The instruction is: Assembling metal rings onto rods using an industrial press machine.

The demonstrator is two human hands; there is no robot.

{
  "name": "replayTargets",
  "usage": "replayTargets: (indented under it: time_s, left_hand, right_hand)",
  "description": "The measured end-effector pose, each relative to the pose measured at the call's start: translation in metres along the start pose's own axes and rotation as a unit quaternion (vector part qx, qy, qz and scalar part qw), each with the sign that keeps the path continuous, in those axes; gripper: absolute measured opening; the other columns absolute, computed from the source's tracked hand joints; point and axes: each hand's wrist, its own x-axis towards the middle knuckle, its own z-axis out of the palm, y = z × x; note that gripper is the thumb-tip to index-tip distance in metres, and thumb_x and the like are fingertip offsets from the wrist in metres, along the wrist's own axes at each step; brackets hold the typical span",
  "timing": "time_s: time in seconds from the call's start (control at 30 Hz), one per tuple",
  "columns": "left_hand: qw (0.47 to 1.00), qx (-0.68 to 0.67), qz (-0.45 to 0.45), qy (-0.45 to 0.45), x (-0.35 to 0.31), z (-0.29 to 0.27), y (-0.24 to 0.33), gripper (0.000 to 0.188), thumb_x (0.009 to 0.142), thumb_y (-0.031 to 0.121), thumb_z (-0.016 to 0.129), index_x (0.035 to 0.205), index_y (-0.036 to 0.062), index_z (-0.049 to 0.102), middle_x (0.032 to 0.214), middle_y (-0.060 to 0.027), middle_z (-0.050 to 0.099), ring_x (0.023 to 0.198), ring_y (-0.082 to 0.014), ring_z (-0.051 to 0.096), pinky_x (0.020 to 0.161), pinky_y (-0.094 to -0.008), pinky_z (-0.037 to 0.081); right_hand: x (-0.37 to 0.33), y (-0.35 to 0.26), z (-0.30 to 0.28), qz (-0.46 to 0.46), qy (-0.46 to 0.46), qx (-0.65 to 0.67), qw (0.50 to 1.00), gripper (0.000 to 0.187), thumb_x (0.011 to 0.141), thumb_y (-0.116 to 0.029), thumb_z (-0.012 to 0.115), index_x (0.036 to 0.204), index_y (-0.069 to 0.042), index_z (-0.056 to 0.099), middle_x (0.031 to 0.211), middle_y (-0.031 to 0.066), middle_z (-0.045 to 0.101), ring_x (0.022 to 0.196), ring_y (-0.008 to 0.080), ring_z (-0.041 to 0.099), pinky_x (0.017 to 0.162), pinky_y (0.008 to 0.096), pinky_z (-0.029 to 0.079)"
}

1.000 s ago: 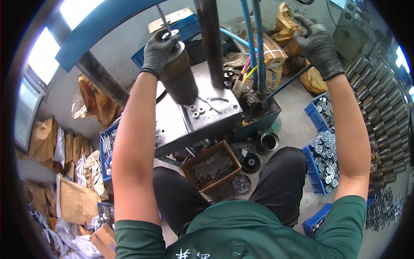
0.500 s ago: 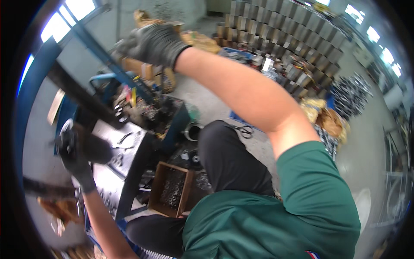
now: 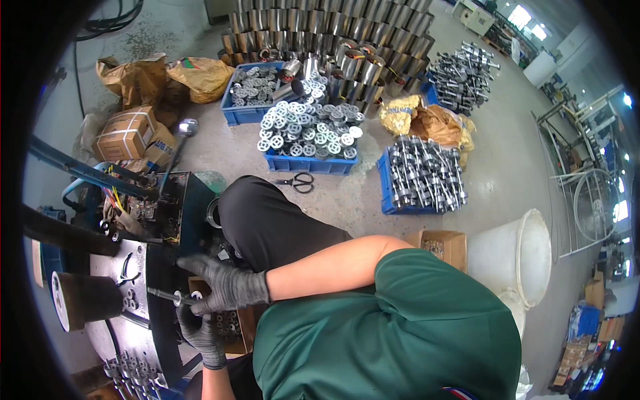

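Pinching a slim grey metal shaft (image 3: 162, 294), apparently to steady it, my left grey-gloved grip (image 3: 205, 343) sat beside my right grey-gloved grip (image 3: 230, 285), whose closure I couldn't tell remotely.

Bright indoor light, glaring windows (image 3: 519, 16) at upper right, sharp highlights on metal cylinders (image 3: 331, 23), fisheye-bent edges, black corners, the far right background soft and hazy

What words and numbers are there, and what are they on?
Crumpled yellow sack: printed letters, which I won't copy out.
Small cardboard box beside the strapped box: dark letters, also not copied.
Tan sack behind them: coloured print, too small to read.
Any other marks: too small or blurred.
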Motion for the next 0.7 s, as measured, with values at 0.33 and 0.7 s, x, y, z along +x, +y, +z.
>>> replayTargets:
  time_s: [0.33, 0.7]
  left_hand:
    - [0.986, 0.127, 0.110, 0.017, 0.007, -0.008, -0.037, 0.067, 0.093, 0.042, 0.079, 0.140, 0.0035, 0.051, 0.117, -0.0066, 0.062, 0.106, -0.0210, 0.060, 0.097, -0.0377, 0.049]
    - [0.615, 0.637, -0.350, -0.305, -0.026, 0.029, -0.121, 0.077, 0.076, 0.025, 0.080, 0.145, 0.0059, 0.050, 0.131, -0.0257, 0.067, 0.120, -0.0435, 0.066, 0.104, -0.0487, 0.053]
  right_hand:
    - [-0.002, -0.011, -0.045, 0.379, -0.015, 0.462, 0.801, 0.011, 0.094, -0.011, 0.063, 0.105, -0.013, 0.063, 0.073, 0.0005, 0.063, 0.062, 0.0124, 0.063, 0.050, 0.0272, 0.052]
    - [-0.087, 0.027, -0.382, 0.283, 0.296, -0.036, 0.912, 0.021, 0.095, -0.021, 0.072, 0.111, -0.008, 0.068, 0.091, -0.0006, 0.067, 0.075, 0.0084, 0.061, 0.062, 0.0246, 0.051]
